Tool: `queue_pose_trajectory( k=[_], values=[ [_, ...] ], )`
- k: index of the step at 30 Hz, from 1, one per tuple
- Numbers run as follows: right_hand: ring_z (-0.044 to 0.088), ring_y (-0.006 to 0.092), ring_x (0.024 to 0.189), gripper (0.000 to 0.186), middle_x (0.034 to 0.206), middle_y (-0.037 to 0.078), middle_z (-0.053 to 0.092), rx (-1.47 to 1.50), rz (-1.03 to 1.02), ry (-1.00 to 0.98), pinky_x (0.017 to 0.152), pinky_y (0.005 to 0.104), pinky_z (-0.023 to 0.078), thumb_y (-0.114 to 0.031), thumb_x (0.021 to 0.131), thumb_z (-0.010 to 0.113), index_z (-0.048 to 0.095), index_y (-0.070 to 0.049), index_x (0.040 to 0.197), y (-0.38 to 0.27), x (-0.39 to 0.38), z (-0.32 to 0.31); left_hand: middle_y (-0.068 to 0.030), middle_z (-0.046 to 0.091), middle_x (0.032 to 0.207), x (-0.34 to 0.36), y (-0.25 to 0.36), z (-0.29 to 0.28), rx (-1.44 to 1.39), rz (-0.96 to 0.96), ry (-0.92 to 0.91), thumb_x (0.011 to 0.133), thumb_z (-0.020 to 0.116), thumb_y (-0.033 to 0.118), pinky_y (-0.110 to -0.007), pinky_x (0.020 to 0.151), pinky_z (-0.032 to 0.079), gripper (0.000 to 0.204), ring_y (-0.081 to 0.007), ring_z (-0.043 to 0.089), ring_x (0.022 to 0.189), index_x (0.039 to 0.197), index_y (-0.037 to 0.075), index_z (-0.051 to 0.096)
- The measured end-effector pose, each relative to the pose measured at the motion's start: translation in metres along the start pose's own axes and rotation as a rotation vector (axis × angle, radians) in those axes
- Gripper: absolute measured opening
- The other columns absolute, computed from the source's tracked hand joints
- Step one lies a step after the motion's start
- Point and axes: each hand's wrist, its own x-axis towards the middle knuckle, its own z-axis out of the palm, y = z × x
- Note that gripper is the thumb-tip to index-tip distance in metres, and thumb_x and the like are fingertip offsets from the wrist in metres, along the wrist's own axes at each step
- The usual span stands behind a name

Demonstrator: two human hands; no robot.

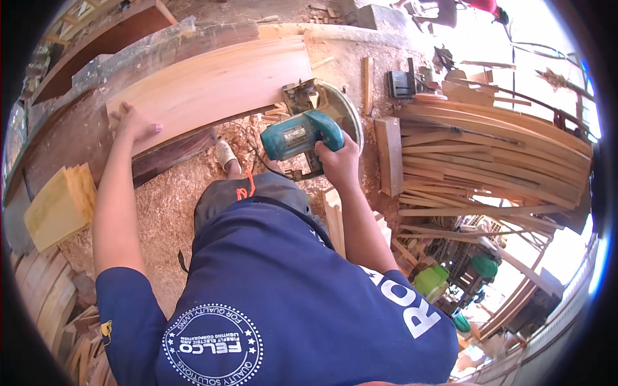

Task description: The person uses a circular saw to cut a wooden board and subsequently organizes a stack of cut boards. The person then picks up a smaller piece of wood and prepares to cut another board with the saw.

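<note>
A wide, pale wooden board (219,83) lies across a dark workbench in front of me. My left hand (133,122) rests on the board's left end, fingers spread over its surface. My right hand (339,156) is wrapped round the rear handle of a teal circular saw (290,136). The saw's metal base and round guard sit at the board's right end; whether the blade touches the wood is hidden. A dark cord hangs from the saw near my legs.
Stacked long planks (489,148) lie to the right, beside an upright wooden block (389,156). Yellowish square panels (61,206) stand at the left. Shavings cover the floor around my sandalled foot (225,153). A reddish-brown board (106,48) lies at the far left.
</note>
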Motion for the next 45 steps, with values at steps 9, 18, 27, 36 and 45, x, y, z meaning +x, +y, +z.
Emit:
queue_pose_trajectory(
  k=[9,18,27,36,45],
  values=[
    [0.062,0.0137,0.073,0.018,0.079,0.007,0.067,0.07,0.059,-0.068,0.071,0.0321,0.052,-0.011,0.084,0.073,0.068,0.0,0.097,0.023,-0.003,0.024,-0.036,0.018,0.169,0.003,-0.008,0.0,0.013,-0.035,-0.016,0.069,0.093,0.058,-0.073,0.123,0.018,0.149,-0.0576,0.009,0.157,0.161,-0.015,0.003],
    [0.058,0.009,0.075,0.011,0.081,0.001,0.065,0.176,0.089,-0.063,0.071,0.0286,0.049,-0.007,0.087,0.071,0.067,0.0,0.094,0.031,-0.003,0.029,-0.0341,0.017,0.17,-0.001,-0.005,-0.009,0.016,0.003,-0.046,0.071,0.092,0.057,-0.073,0.123,0.019,0.147,-0.0579,0.008,0.157,0.162,-0.015,0.0],
    [0.057,0.0088,0.074,0.01,0.08,0.001,0.064,0.118,0.065,-0.056,0.07,0.0286,0.049,-0.006,0.089,0.07,0.068,0.0,0.096,0.038,-0.001,0.026,-0.0412,0.018,0.166,-0.007,-0.002,-0.006,-0.018,-0.02,-0.013,0.068,0.093,0.055,-0.071,0.123,0.021,0.147,-0.0594,0.011,0.156,0.161,-0.016,0.004],
    [0.059,0.0088,0.074,0.009,0.08,0.0,0.065,0.165,0.098,-0.078,0.07,0.0277,0.049,-0.006,0.088,0.074,0.068,-0.002,0.094,0.045,0.0,0.027,-0.0415,0.024,0.164,-0.002,-0.004,-0.005,-0.012,0.009,-0.007,0.068,0.094,0.053,-0.071,0.123,0.021,0.147,-0.0598,0.012,0.156,0.161,-0.017,0.005],
    [0.06,0.0085,0.067,0.01,0.078,0.0,0.064,0.193,0.154,-0.076,0.062,0.0265,0.048,-0.003,0.088,0.074,0.066,-0.004,0.094,0.034,-0.003,0.031,-0.0479,0.02,0.162,-0.023,0.004,-0.022,-0.068,-0.012,-0.031,0.07,0.093,0.051,-0.071,0.123,0.022,0.144,-0.0627,0.012,0.154,0.162,-0.014,0.004]
  ],
)
